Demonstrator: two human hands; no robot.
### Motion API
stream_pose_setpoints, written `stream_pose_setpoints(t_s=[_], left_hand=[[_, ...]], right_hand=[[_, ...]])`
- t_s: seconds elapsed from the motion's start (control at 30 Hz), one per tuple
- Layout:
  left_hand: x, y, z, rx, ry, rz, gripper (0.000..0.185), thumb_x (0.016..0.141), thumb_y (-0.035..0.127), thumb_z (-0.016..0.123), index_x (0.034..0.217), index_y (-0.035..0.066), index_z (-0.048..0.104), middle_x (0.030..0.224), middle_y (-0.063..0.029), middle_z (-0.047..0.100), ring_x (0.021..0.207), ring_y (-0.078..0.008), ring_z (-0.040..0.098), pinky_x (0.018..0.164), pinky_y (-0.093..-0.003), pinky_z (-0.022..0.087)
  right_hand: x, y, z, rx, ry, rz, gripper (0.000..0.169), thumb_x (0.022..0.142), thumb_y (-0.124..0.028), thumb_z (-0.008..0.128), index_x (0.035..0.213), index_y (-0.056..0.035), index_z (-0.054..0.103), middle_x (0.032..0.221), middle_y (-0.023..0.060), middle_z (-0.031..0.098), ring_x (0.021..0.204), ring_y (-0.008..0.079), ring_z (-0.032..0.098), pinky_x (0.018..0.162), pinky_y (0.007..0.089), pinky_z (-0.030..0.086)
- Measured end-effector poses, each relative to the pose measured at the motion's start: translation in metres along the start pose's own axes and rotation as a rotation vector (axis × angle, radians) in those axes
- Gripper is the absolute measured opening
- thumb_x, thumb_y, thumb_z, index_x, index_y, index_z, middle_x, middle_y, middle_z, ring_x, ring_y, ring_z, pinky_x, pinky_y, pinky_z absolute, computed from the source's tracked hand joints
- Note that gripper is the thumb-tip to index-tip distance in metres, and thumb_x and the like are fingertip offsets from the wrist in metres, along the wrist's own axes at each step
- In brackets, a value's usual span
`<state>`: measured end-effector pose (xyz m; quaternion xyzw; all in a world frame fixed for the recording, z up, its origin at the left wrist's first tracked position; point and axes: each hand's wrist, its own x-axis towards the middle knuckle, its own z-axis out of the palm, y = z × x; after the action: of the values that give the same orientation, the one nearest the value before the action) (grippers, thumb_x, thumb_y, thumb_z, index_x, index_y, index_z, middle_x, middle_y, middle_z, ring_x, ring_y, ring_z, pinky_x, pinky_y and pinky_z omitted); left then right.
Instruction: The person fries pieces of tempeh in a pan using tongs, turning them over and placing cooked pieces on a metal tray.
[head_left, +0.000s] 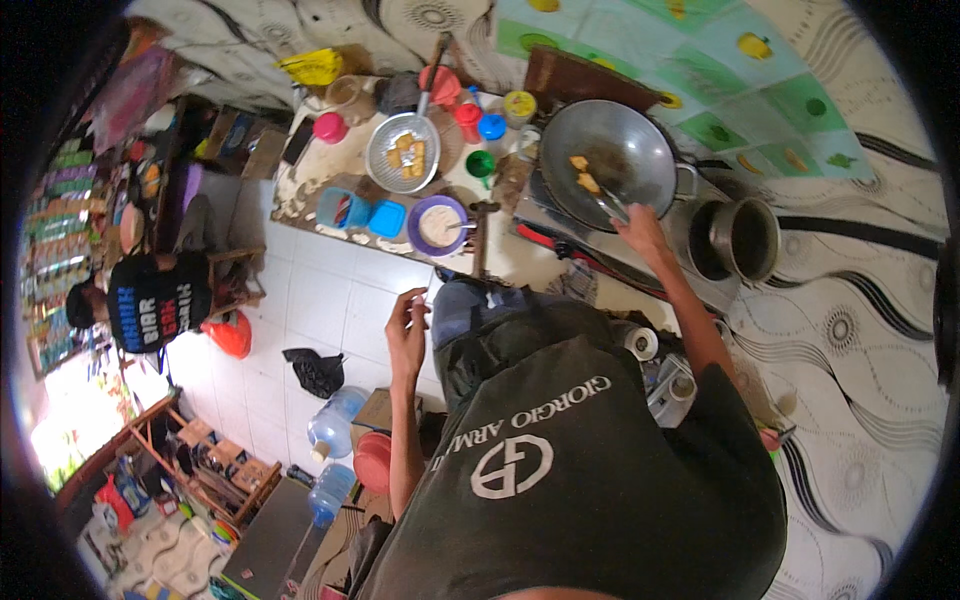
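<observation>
My right hand (642, 229) grips metal tongs (616, 207) over a large wok (637, 146) on the stove. The tongs' tips are at one golden fried piece (588, 182); whether they pinch it I cannot tell. Another fried piece (578, 162) lies just beyond it. Dark residue or oil covers the wok's bottom. My left hand (409, 334) hangs off the table's near side, fingers loosely curled with nothing visible in them. On the table, a metal strainer (382, 161) holds several fried pieces (412, 171). Nearer me, a purple bowl (415, 238) contains pale batter (441, 226) and a spoon (459, 225).
Beside the bowl are a blue container (330, 204) and a blue lid (388, 218). A green cup (479, 163) stands between strainer and wok. Metal pots (756, 238) sit right of the stove. At left sits a person (161, 300). Water jugs (334, 429) lie on the floor side.
</observation>
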<state>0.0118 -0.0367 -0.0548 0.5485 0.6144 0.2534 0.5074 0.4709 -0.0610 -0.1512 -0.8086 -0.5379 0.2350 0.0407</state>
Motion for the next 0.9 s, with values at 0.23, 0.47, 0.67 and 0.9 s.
stream_pose_setpoints(t_s=[0.23,0.47,0.67,0.9], left_hand=[[-0.003,0.012,-0.002,0.003,-0.012,-0.009,0.029,0.102,0.025,0.051,0.116,0.003,0.064,0.081,-0.0059,0.062,0.069,-0.0099,0.054,0.061,-0.0258,0.045],[0.0,0.004,-0.011,0.067,-0.044,-0.042,0.025,0.1,0.022,0.053,0.117,0.007,0.064,0.081,-0.0061,0.064,0.068,-0.0109,0.055,0.06,-0.0263,0.047],[0.0,0.003,-0.015,0.065,-0.028,-0.034,0.024,0.1,0.02,0.053,0.117,0.006,0.064,0.082,-0.007,0.064,0.07,-0.011,0.058,0.061,-0.0267,0.049],[-0.007,0.012,-0.01,-0.019,0.02,-0.053,0.021,0.099,0.015,0.053,0.112,0.005,0.065,0.083,-0.0038,0.062,0.067,-0.0094,0.053,0.062,-0.0257,0.044]], right_hand=[[-0.002,0.01,0.009,0.026,0.117,0.066,0.04,0.08,-0.029,0.075,0.089,0.0092,0.067,0.076,0.0295,0.064,0.08,0.0471,0.063,0.073,0.0503,0.05],[-0.012,-0.01,0.005,0.009,-0.03,0.047,0.042,0.083,-0.032,0.073,0.092,0.0072,0.061,0.092,0.0295,0.063,0.091,0.0471,0.061,0.081,0.0514,0.049],[-0.013,-0.001,-0.004,-0.01,0.095,-0.074,0.039,0.081,-0.031,0.075,0.085,0.0063,0.066,0.077,0.0264,0.064,0.077,0.0444,0.063,0.069,0.0496,0.048],[0.0,0.0,-0.024,0.189,0.052,0.032,0.039,0.079,-0.03,0.078,0.072,0.006,0.064,0.057,0.0191,0.056,0.049,0.0323,0.054,0.052,0.0432,0.043]])
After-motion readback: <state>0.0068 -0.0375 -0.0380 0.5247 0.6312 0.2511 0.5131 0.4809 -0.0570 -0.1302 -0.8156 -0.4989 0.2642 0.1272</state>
